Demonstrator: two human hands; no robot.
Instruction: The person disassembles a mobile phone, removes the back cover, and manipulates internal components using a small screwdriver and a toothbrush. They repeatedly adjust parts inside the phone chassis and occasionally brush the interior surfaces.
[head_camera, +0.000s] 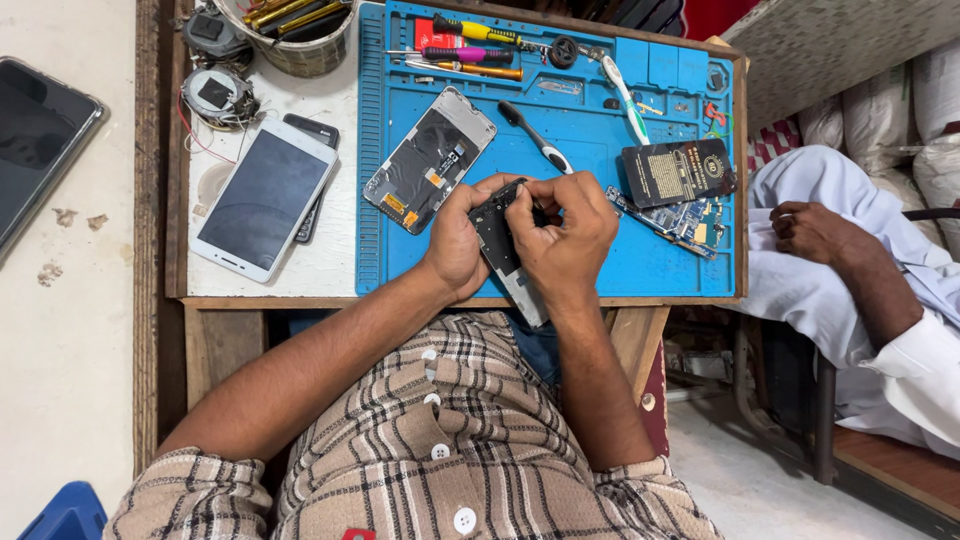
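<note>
I look down on the bench (320, 275), its blue work mat (600, 260) taking up most of the right side. A white tablet (265, 198) lies on the bare left part, and an opened phone shell (430, 158) rests on the mat just above my hands. A black battery (678, 172) and a circuit board (672, 222) lie to the right, with screwdrivers (470, 55) and a toothbrush (625, 95) along the top.

My left hand (462, 240) is closed around the dark phone frame (505, 255), held above the mat's near edge. My right hand (572, 235) has its fingers pinched tight at the frame's top end; what they grip is too small for me to make out.

I judge that the frame could twist or slip, since its lower end hangs free past the bench edge. A loosened part could drop into my lap.

The pinched item is hidden under my knuckles. Another person's hand (805, 230) rests at the right, that person mostly cut off.
</note>
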